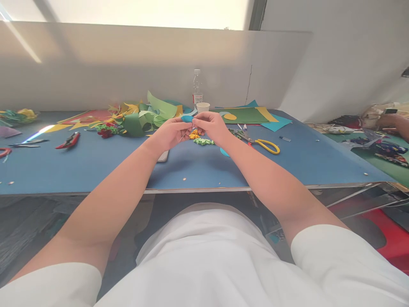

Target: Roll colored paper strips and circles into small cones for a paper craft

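Blue sheet material, a small bit of it — that's what both hands are busy with in the head view. The blue piece [187, 118] is held up above the middle of the table [115, 170], toward its back edge. Left hand [174, 133] has its fingertips pinched on it, right hand [207, 123] pinches the other side. Something thin pokes out below the left fingers, too small for me to name.

Progress, as far as I can judge: a ruffled green piece [203, 141] and a ruffled orange piece [194, 134] lying past the hands look already shaped. The blue one looks mid-work, not yet set down, and a flat blue disc [225, 152] by the right forearm seems untouched. How many are left, can't tell.

Around it: yellow-handled scissors [267, 146] right of the hands, green sheets [243, 115] along the back edge, a paper cup [203, 107] and a bottle [197, 87] behind. Loose green scraps [159, 106] pile up left of those, red-handled pliers [68, 140] further toward the left end. Nothing seems to block the hands — but the phone-like slab [163, 157] under the left wrist, near the front edge, could get bumped.
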Demonstrator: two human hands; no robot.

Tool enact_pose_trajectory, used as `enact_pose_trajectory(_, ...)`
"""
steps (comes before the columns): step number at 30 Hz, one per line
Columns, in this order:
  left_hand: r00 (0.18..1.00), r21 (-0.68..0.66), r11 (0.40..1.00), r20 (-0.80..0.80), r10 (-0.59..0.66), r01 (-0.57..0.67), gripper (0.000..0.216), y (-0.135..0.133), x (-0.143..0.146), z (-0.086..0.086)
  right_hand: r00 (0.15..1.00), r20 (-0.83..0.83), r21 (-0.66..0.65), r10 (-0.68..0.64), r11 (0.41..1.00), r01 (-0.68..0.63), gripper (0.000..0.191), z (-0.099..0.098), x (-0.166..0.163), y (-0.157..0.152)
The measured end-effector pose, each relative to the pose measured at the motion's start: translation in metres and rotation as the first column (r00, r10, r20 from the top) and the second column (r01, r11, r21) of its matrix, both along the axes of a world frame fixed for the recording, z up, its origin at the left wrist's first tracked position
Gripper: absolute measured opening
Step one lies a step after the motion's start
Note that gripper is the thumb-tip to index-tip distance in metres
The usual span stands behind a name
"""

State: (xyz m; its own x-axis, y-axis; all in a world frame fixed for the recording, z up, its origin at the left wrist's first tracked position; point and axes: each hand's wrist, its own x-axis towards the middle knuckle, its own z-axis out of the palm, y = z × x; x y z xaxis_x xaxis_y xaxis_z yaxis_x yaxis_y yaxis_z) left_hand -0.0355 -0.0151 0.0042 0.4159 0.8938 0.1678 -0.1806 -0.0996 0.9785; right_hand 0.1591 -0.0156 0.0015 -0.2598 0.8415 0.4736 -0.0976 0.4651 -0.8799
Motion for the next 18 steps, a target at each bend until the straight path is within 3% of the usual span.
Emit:
enact_pose_trajectory(9,1.000,0.010,1.000,-0.004,-0.010,0.010,0.021,0.0030,-0.0027,-0.0007,1.000,0.008,0.048,0.030,0.998,-0.030,0.036,-0.0044,0.0017,0.0009)
enact_pose_trajectory(18,1.000,-0.005,1.000,-0.011,-0.016,0.016,0.025,0.0021,-0.0015,-0.0014,1.000,0.010,0.070,0.026,0.997,-0.027,0.034,-0.0072,0.0035,0.0056)
